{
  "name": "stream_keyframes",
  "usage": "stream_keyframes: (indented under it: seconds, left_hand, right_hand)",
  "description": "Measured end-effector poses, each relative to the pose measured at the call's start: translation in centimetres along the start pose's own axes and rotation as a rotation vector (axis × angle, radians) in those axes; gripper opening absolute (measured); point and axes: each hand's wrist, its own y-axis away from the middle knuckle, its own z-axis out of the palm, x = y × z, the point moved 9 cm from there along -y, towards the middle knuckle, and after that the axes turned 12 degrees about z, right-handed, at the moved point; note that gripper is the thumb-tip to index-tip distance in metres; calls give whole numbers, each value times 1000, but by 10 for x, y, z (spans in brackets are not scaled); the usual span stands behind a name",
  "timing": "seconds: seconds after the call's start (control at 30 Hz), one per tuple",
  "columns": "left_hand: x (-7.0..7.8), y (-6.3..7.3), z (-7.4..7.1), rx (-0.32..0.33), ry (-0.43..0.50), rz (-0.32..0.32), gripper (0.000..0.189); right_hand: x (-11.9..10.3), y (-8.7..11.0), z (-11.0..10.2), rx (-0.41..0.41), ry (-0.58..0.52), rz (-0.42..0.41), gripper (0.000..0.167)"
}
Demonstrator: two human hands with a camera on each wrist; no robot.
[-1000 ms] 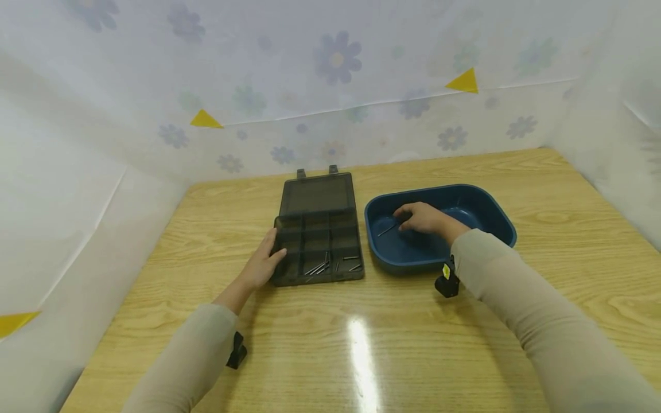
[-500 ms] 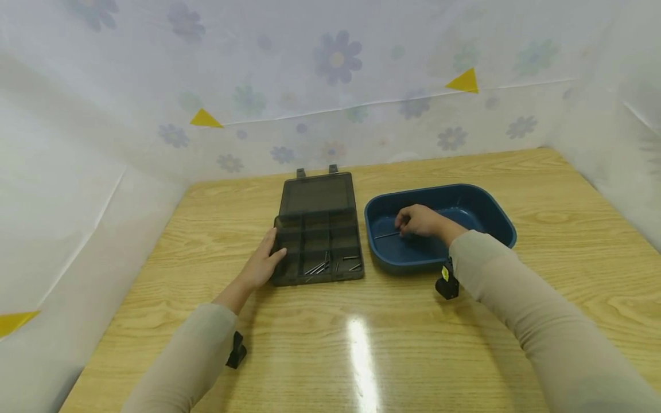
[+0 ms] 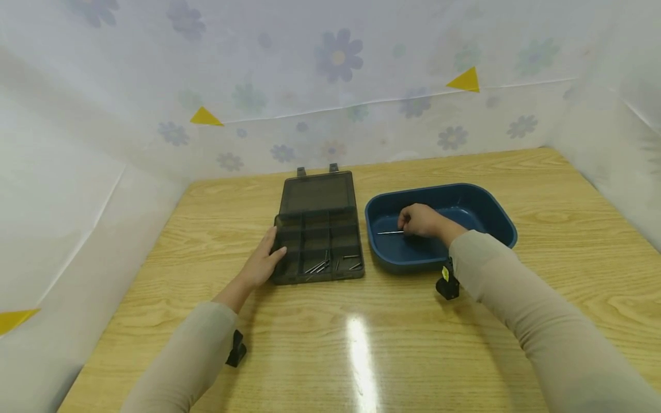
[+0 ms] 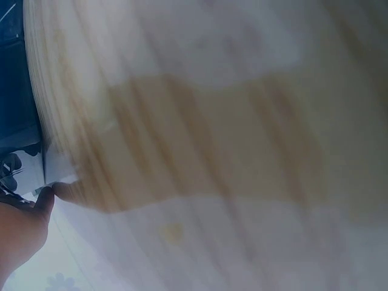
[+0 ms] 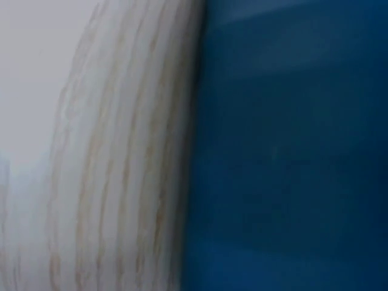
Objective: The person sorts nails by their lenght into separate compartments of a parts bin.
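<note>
A dark see-through compartment box [image 3: 315, 238] lies on the table with its lid [image 3: 318, 192] folded back. My left hand [image 3: 260, 265] rests along the box's left edge, the thumb over the rim and the fingers fairly straight. Several thin metal pieces [image 3: 320, 265] lie in the front middle compartment, and a few short ones [image 3: 351, 257] in the front right one. Inside the blue basin [image 3: 388, 261], my right hand [image 3: 422, 221] pinches one end of a thin metal rod [image 3: 389, 233], which points left. The fingertips on the rod are partly hidden.
The box and basin stand side by side on a wood-grain table [image 3: 304, 338]. A flower-patterned white sheet [image 3: 289, 69] hangs behind and at both sides. Black wrist cameras [image 3: 447, 287] sit under the sleeves. The right wrist view shows mainly the basin wall [image 5: 291, 145].
My right hand's fingers have closed on the rod in the basin. The rod has swung from slanting to nearly level across the view. My left hand and the box have stayed put.
</note>
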Motion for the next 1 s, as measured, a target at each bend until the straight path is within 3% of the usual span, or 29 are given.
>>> stream_keyframes:
  seconds: [0.5, 1.0]
  left_hand:
    - [1, 1, 0, -10, 3, -12, 60]
    - [0, 1, -1, -3, 12, -22, 60]
  right_hand:
    - [0, 4, -8, 21, -66, 32, 17]
    - [-7, 15, -18, 32, -255, 60, 19]
